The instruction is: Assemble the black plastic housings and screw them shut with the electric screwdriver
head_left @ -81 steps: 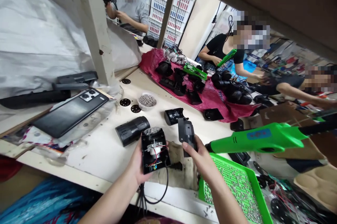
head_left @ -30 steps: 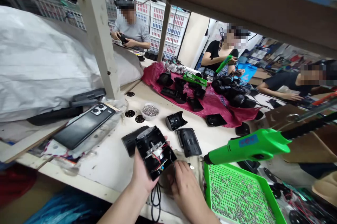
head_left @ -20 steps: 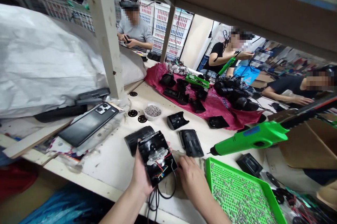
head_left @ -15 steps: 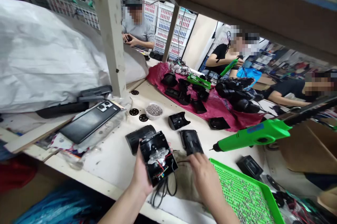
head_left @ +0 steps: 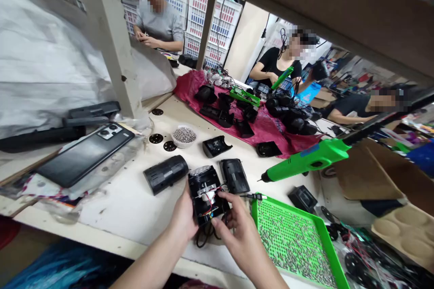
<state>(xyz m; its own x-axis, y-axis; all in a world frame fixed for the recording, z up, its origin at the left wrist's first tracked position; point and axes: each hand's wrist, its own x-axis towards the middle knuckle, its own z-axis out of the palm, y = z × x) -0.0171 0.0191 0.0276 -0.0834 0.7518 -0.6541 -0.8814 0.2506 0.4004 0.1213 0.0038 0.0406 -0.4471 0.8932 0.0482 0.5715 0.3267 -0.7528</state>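
Observation:
An open black housing [head_left: 204, 185] with red wires and a white part inside is gripped along its left side by my left hand [head_left: 185, 213]. My right hand [head_left: 233, 219] is at its right side, thumb and fingers bent around the edge near the wires; the black cable [head_left: 203, 237] hangs below. A black cylindrical shell [head_left: 166, 174] lies to the left, and another black shell [head_left: 234, 176] lies just behind my right hand. A plug [head_left: 259, 196] rests by the green tray's corner.
A green electric screwdriver [head_left: 307, 160] hangs at the right above a green tray [head_left: 330, 248] of screws. Further back are a bowl of small metal parts [head_left: 183, 136] and pink cloth [head_left: 185, 83] under black parts. A phone [head_left: 84, 155] lies left. Three people sit beyond.
My right hand has moved left from beside the black shell to the housing. The housing has turned more upright, and the plug now shows by the tray. The view has shifted.

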